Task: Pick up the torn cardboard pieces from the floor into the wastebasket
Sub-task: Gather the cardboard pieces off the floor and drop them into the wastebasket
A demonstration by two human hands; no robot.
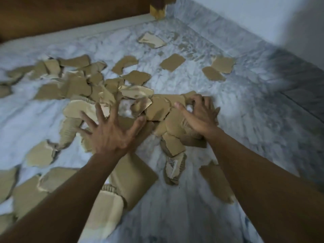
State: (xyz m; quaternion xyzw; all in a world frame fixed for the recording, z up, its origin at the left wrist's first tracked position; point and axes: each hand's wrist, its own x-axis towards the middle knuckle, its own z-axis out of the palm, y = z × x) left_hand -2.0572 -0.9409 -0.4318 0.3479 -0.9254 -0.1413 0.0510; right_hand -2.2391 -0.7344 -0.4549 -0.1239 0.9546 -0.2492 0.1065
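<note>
Dozens of cardboard scraps [77,85] litter the floor [236,120], no common heading; I see the heap run roughly L–R w/ strays far side. One big piece [133,174] lies under my L forearm, long axis running away from me. L hand [108,132] is splayed wide, fingers down on the pile's middle. R hand [201,118] is clawed, fingers curled over scraps at the heap's R edge. Floor's white-grey marble; white wall [263,14] at R, brown wood furniture [70,13] at back.

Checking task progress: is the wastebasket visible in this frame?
No, only cardboard pieces on the marble floor, both hands and a wall show.
</note>
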